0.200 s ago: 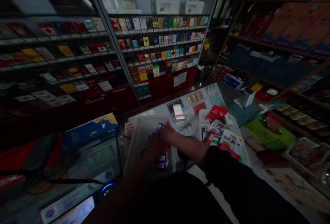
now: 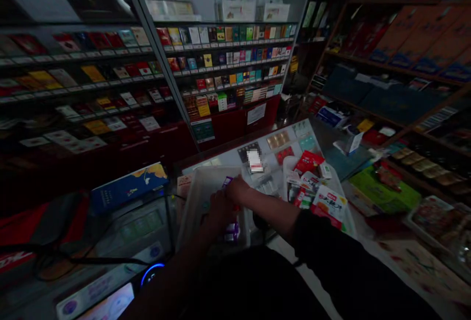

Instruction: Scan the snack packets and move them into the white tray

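1. While held inside the white bin, at its far right: purple packet; grip of right hand seemingly closed on it.
2. Left hand: just beside, nearer; grip hidden, open or closed impossible to tell.
3. Apparently done: other purple packets lying near right in bin.
4. Outstanding, by judgement: held packet, not yet released; full extent unclear.
5. Farther right: tub, heaped, untouched.

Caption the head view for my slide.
Both hands at a bin with purple packets, a filled tub to the right.
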### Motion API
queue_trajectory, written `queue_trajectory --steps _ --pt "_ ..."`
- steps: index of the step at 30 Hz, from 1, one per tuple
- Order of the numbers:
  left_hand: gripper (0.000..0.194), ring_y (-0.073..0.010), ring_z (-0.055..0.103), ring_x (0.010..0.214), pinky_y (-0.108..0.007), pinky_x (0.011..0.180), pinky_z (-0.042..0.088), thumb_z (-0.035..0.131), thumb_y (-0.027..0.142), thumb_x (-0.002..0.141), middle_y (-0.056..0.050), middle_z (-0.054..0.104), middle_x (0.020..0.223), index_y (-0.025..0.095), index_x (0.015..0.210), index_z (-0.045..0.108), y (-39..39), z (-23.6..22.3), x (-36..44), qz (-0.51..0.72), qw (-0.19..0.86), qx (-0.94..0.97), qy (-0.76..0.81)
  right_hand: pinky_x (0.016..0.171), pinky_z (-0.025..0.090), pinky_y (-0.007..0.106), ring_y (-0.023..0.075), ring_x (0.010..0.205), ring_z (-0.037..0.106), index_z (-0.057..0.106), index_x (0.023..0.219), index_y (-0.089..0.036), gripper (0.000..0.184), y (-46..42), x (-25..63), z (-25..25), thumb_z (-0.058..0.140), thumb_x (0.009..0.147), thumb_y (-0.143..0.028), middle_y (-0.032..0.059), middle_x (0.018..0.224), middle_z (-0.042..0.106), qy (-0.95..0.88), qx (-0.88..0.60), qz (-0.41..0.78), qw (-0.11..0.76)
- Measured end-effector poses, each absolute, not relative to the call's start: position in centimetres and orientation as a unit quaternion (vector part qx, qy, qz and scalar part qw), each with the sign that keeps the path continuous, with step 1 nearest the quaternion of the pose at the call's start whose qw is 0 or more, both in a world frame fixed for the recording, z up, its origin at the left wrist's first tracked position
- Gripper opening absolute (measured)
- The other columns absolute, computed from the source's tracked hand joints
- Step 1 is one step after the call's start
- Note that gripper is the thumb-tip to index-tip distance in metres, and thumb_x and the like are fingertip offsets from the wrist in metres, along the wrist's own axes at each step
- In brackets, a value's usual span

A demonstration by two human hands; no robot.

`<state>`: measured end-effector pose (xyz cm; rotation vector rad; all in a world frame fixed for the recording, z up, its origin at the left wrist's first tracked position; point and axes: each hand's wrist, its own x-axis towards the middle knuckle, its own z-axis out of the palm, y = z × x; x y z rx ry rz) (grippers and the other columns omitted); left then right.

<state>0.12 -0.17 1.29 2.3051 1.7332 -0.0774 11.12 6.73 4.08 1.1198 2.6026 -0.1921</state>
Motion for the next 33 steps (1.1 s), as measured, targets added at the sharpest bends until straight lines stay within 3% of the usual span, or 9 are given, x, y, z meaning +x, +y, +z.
queue_trajectory --steps 4,9,13,17,19,25,33 --pt "0.034 -0.0356 0.057 0.124 -0.049 0.106 0.04 0.075 0.042 0.087 -0.015 0.069 0.13 0.02 0.113 0.077 -0.4 2.6 -0.4 0.008 0.12 0.787 0.606 0.096 0.057 0.047 0.0349 0.11 0.074 0.079 0.108 -0.01 0.025 7.2 11.2 5.7 0.065 0.094 -0.026 0.0219 0.113 0.078 0.889 0.425 -0.101 0.134" --pt "0.036 -0.0337 0.06 0.123 -0.047 0.107 0.041 0.074 0.038 0.089 -0.015 0.069 0.132 0.021 0.12 0.074 -0.5 4.0 -1.4 0.036 0.112 0.779 0.616 0.085 0.061 0.039 0.0346 0.105 0.076 0.076 0.118 -0.008 0.04 8.1 11.6 7.5 0.076 0.086 -0.031 0.0255 0.119 0.075 0.854 0.497 -0.132 0.078" --pt "0.035 -0.0332 0.065 0.12 -0.044 0.102 0.046 0.07 0.038 0.092 -0.013 0.073 0.127 0.022 0.123 0.073 -0.1 4.8 -2.1 0.052 0.162 0.756 0.632 0.087 0.059 0.033 0.0318 0.106 0.076 0.076 0.118 -0.008 0.038 9.2 12.2 8.2 0.076 0.085 -0.025 0.0244 0.116 0.076 0.822 0.546 -0.16 0.036" --pt "0.038 -0.0248 0.075 0.108 -0.032 0.091 0.054 0.071 0.031 0.089 -0.008 0.08 0.116 0.024 0.127 0.07 0.2 5.3 -2.8 0.168 0.319 0.673 0.645 0.087 0.055 0.027 0.026 0.107 0.075 0.08 0.111 -0.011 0.026 10.0 12.8 8.9 0.068 0.091 -0.022 0.0183 0.112 0.079 0.796 0.578 -0.182 0.001" --pt "0.042 -0.0244 0.077 0.101 -0.031 0.087 0.056 0.075 0.029 0.085 -0.007 0.082 0.107 0.021 0.125 0.07 0.3 5.5 -3.0 0.219 0.361 0.615 0.665 0.085 0.053 0.025 0.0227 0.105 0.075 0.081 0.109 -0.014 0.024 10.1 13.2 9.3 0.065 0.093 -0.024 0.0148 0.11 0.08 0.781 0.595 -0.19 -0.027" --pt "0.036 -0.0263 0.078 0.099 -0.032 0.082 0.058 0.079 0.033 0.081 -0.012 0.083 0.105 0.017 0.112 0.072 0.6 6.7 -3.0 0.288 0.362 0.528 0.712 0.065 0.044 0.024 0.0163 0.073 0.07 0.079 0.071 -0.017 0.027 10.3 14.1 9.2 0.069 0.09 -0.033 0.0061 0.073 0.077 0.69 0.648 -0.274 -0.171" --pt "0.025 -0.0232 0.078 0.093 -0.031 0.081 0.057 0.077 0.031 0.08 -0.007 0.084 0.098 0.018 0.101 0.078 0.8 8.2 -1.7 0.382 0.382 0.438 0.719 0.057 0.04 0.024 0.0137 0.059 0.061 0.076 0.067 -0.018 0.027 10.0 15.4 8.1 0.073 0.086 -0.037 0.0028 0.064 0.072 0.579 0.655 -0.347 -0.34"
